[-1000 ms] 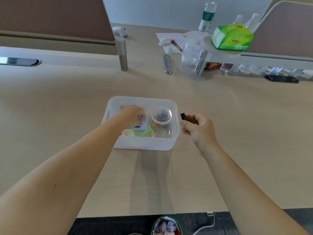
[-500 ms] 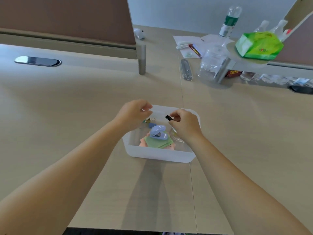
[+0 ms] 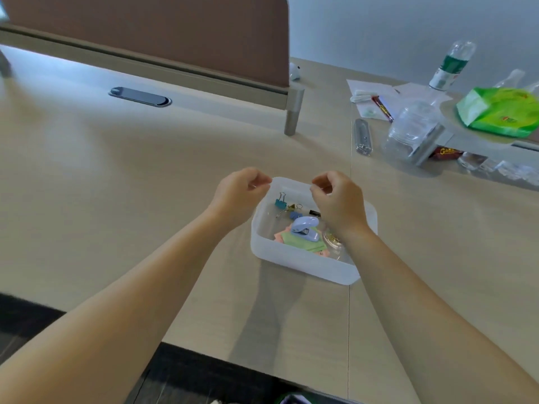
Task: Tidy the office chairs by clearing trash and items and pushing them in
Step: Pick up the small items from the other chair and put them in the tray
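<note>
A translucent white bin (image 3: 303, 265) sits on the beige desk (image 3: 145, 170). Inside lie a light blue stapler (image 3: 306, 228), green and pink sticky notes (image 3: 302, 244), binder clips (image 3: 281, 203) and a small black clip (image 3: 314, 213). A round clear container (image 3: 332, 241) is partly hidden under my right wrist. My left hand (image 3: 237, 195) hovers at the bin's far left corner, fingers loosely curled, holding nothing. Over the bin's far side my right hand (image 3: 339, 204) is also loosely curled and empty.
A brown divider panel (image 3: 175, 33) and a cable grommet (image 3: 140, 96) lie at the back left. At the back right are a water bottle (image 3: 450, 65), a green tissue pack (image 3: 501, 115), a clear jar (image 3: 411, 129), papers and a silver case (image 3: 362, 137). Dark floor (image 3: 204, 380) lies below the desk edge.
The view shifted left, so the bin now sits further right. My left hand let go of the blue stapler into the bin. My right hand dropped the black clip in, and both hands rose.
</note>
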The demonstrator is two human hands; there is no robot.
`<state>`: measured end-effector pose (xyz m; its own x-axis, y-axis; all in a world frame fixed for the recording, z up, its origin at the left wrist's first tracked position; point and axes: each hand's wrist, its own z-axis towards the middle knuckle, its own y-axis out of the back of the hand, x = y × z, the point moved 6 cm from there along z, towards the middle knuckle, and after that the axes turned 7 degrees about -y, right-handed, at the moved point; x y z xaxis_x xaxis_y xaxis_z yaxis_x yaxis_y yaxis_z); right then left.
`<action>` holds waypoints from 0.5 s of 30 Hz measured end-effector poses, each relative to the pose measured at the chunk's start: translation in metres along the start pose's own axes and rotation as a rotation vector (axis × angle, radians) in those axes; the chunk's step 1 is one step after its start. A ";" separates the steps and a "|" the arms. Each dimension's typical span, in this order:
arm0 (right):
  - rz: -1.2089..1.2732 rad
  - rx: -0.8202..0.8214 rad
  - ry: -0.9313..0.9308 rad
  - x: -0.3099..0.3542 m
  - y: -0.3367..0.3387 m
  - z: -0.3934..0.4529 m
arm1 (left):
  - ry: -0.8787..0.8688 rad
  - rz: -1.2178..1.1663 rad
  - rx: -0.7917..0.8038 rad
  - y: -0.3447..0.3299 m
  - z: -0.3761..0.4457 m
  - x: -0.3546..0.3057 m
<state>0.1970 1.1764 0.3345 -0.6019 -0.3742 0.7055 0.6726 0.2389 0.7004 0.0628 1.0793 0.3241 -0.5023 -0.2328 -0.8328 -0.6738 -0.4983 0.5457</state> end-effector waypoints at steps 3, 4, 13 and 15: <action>0.162 0.102 0.048 0.040 -0.005 -0.026 | -0.001 -0.035 -0.135 0.034 -0.032 -0.005; 0.220 0.140 0.055 0.052 -0.007 -0.036 | 0.004 -0.035 -0.180 0.047 -0.046 -0.006; 0.456 0.544 0.192 0.146 -0.055 -0.173 | 0.199 -0.007 -0.555 0.168 -0.249 0.009; 0.472 0.638 0.207 0.168 -0.069 -0.212 | 0.242 0.009 -0.644 0.192 -0.300 0.011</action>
<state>0.1412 0.9068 0.3818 -0.1830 -0.2499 0.9508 0.4228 0.8531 0.3056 0.0904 0.7308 0.3921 -0.3206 -0.3820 -0.8668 -0.1760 -0.8751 0.4508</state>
